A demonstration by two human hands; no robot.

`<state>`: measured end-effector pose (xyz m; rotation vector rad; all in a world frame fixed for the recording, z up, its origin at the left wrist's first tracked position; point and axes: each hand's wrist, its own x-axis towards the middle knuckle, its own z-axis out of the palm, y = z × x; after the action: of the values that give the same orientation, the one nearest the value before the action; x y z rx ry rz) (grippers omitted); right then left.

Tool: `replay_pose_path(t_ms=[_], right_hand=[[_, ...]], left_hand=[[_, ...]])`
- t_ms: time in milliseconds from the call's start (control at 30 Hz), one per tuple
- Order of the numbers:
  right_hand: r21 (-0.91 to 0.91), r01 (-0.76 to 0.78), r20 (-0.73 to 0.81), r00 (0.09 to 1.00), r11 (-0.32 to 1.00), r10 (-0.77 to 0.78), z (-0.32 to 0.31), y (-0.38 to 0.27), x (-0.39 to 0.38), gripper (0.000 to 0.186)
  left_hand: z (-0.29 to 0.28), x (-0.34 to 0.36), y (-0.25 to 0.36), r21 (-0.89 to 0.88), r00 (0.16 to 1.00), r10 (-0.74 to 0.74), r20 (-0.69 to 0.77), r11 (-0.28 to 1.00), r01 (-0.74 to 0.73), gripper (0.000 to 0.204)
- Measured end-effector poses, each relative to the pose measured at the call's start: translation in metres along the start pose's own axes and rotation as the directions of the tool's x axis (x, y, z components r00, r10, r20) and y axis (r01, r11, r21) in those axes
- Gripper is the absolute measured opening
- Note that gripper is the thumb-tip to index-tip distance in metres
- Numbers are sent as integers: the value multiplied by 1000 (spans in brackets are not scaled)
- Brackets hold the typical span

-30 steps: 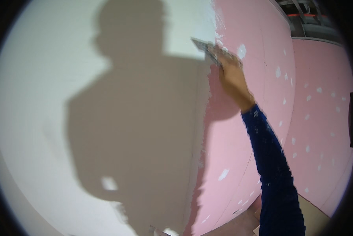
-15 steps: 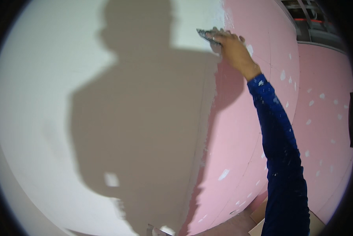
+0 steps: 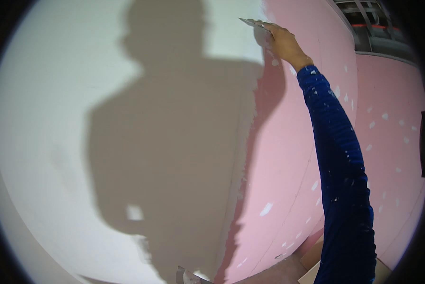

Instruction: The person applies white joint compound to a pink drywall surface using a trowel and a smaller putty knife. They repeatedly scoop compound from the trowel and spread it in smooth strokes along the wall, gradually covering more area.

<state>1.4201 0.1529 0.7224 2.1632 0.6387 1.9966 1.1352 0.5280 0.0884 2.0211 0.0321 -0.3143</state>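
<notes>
Your right hand (image 3: 286,45): closed on metal blade (image 3: 247,21), apparently tilted so edge meets white wall (image 3: 46,99); left hand unseen, grip unknown

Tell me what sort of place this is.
Probably an indoor room under construction or renovation: the pink wall panels carry scattered white patches, a white coating ends in a ragged edge, and metal framing is exposed at upper right.
</notes>
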Motion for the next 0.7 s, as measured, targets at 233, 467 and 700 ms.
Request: replay_pose_path(t_ms=[233, 467, 700], right_hand=[[-14, -141, 182, 973, 990, 141, 16, -8, 1, 51], [-42, -118, 169, 978, 992, 123, 20, -27, -32, 54], [-105, 60, 2, 998, 993, -60, 52, -51, -125, 62]], left_hand=[[2, 25, -25, 94, 994, -94, 62, 992, 87, 54], [10, 41, -40, 121, 989, -148, 23, 982, 144, 60], [8, 74, -48, 193, 993, -33, 115, 981, 10, 48]])
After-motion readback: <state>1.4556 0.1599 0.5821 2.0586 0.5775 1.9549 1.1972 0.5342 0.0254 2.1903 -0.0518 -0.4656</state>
